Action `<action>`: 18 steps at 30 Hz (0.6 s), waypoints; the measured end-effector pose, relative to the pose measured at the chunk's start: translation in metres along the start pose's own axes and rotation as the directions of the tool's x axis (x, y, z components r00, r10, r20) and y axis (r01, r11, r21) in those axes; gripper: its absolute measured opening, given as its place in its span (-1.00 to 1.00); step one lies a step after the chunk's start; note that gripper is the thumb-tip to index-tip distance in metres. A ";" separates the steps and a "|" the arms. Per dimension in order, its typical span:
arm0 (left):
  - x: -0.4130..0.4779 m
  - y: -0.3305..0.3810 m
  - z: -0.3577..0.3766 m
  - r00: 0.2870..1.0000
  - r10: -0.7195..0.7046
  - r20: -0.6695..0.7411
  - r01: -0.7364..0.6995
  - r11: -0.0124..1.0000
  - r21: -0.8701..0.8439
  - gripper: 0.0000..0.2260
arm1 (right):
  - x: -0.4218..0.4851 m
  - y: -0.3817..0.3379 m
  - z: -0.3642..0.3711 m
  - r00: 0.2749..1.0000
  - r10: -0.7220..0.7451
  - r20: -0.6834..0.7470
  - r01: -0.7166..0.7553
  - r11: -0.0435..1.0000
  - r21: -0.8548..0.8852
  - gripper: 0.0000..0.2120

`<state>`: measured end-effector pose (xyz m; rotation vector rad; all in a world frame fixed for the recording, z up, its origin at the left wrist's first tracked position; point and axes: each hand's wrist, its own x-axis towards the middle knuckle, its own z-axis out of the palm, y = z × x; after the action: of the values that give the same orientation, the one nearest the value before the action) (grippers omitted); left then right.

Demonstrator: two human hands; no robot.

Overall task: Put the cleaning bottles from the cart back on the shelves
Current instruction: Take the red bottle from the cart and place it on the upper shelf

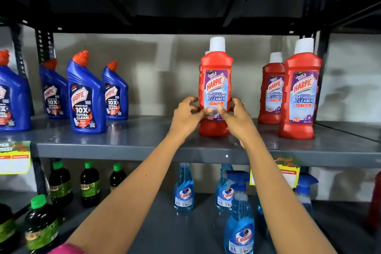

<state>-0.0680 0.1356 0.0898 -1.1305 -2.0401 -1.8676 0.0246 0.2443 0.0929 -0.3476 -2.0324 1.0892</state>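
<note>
A red Harpic bathroom cleaner bottle (216, 80) with a white cap stands upright on the grey metal shelf (132, 146), near its middle. My left hand (186, 118) grips its lower left side and my right hand (237, 119) grips its lower right side, thumbs on the label. Another red bottle stands just behind it, mostly hidden. Two more red Harpic bottles (300, 93) stand to the right on the same shelf. The cart is out of view.
Several blue Harpic toilet cleaner bottles (86, 97) stand at the left of the shelf. On the lower shelf are dark bottles with green caps (89, 185) and blue Colin spray bottles (240, 218). A black shelf runs overhead. Yellow price tags hang on the shelf edge.
</note>
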 end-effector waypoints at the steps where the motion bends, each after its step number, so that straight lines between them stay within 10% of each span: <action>1: -0.003 0.001 -0.003 0.999 0.025 -0.044 -0.023 0.999 0.030 -0.45 | -0.007 -0.002 0.001 0.998 -0.038 -0.053 0.032 0.993 -0.109 -0.48; 5: -0.033 0.007 -0.029 0.931 0.307 -0.198 -0.282 0.949 0.143 -0.54 | -0.052 -0.022 0.019 0.849 -0.407 -0.338 0.266 0.881 -0.391 -0.55; 10: -0.100 -0.025 -0.086 0.708 0.635 -0.309 -0.496 0.759 0.422 -0.76 | -0.098 -0.036 0.084 0.582 -0.731 -0.355 0.675 0.678 -0.292 -0.75; 18: -0.240 -0.119 -0.207 0.705 0.382 -0.598 -0.066 0.874 0.482 -0.75 | -0.199 -0.029 0.257 0.792 -0.602 0.101 0.540 0.768 0.346 -0.79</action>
<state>-0.0472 -0.1451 -0.0988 -0.4406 -1.6414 -1.3156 -0.0348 -0.0331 -0.0686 0.5487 -1.9053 1.0352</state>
